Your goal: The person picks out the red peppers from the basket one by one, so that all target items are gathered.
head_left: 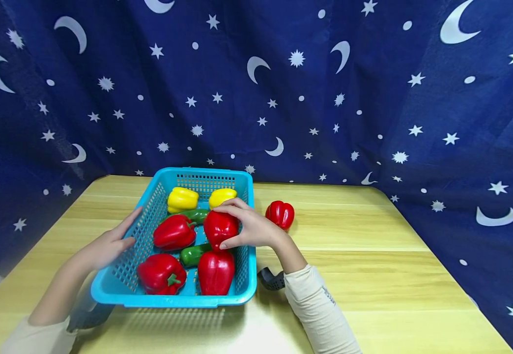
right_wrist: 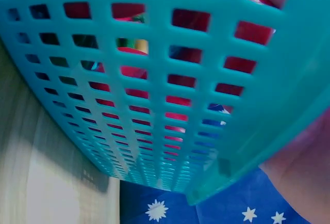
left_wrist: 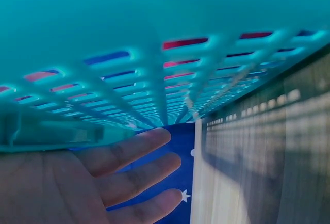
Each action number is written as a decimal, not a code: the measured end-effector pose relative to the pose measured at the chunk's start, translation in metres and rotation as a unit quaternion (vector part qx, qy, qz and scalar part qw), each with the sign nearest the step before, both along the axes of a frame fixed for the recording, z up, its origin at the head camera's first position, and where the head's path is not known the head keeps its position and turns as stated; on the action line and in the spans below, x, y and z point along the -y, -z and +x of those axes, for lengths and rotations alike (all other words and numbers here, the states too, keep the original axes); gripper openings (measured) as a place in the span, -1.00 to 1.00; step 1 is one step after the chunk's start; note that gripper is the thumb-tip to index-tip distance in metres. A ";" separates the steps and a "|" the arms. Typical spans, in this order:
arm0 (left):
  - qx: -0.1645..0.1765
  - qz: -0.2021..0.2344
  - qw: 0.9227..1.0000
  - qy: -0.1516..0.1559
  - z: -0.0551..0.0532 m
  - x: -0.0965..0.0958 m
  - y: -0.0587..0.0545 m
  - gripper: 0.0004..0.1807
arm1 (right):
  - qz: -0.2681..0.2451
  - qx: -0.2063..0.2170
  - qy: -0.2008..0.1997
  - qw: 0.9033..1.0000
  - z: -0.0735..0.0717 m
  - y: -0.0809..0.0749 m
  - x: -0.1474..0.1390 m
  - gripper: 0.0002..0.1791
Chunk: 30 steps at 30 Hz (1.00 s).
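A blue plastic basket (head_left: pixel 119 301) with slotted walls holds several red bell peppers (head_left: pixel 174 232). My right hand (head_left: pixel 249 223) reaches over its right rim and grips a red bell pepper (head_left: pixel 219 227) between thumb and fingers. That pepper sits just behind another red bell pepper (head_left: pixel 215 273). In the right wrist view the basket wall covers most of the hand. Along the left outer side lies my left hand (head_left: pixel 108 246), its fingers extended close to the wall. The left wrist view shows those straight fingers (left_wrist: pixel 139 182) below the rim.
Two yellow bell peppers (head_left: pixel 183 199) lie at the back of the basket. Long green vegetables (head_left: pixel 192 254) show between the red ones. Outside, right of the basket, one red bell pepper (head_left: pixel 280 215) stands on the wooden table (head_left: pixel 362 265). A dark blue curtain (head_left: pixel 283 98) hangs behind.
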<state>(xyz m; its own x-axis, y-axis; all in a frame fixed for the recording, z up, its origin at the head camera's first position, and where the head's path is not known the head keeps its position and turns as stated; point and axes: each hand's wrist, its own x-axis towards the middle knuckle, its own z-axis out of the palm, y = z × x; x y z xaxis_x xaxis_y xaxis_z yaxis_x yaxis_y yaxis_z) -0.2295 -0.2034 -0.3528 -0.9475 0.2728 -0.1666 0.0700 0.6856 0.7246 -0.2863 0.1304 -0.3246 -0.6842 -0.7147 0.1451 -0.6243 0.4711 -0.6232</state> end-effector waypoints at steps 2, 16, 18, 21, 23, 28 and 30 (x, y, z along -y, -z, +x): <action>-0.002 -0.003 1.000 0.002 0.000 0.000 0.000 -0.21 | -0.012 -0.001 0.008 1.000 0.000 -0.002 -0.002 -0.22; -0.013 -0.011 1.000 0.001 -0.001 -0.001 0.000 -0.21 | -0.062 -0.019 0.058 0.996 -0.007 -0.013 -0.024 -0.25; -0.010 -0.011 1.000 0.001 -0.001 -0.001 0.000 -0.21 | -0.073 -0.020 0.062 0.995 -0.008 -0.014 -0.028 -0.25; -0.007 -0.012 1.000 0.000 -0.002 0.000 0.000 -0.22 | -0.089 -0.019 0.067 0.994 -0.011 -0.016 -0.033 -0.24; -0.003 -0.013 1.000 -0.002 -0.002 0.000 0.000 -0.22 | -0.098 -0.019 0.070 0.993 -0.011 -0.017 -0.036 -0.23; 0.006 -0.006 1.000 -0.006 -0.002 -0.001 -0.001 -0.22 | -0.113 -0.007 0.087 0.990 -0.013 -0.020 -0.043 -0.11; 0.008 -0.002 1.000 -0.006 -0.001 -0.001 -0.001 -0.21 | -0.112 -0.003 0.095 0.989 -0.013 -0.022 -0.046 -0.03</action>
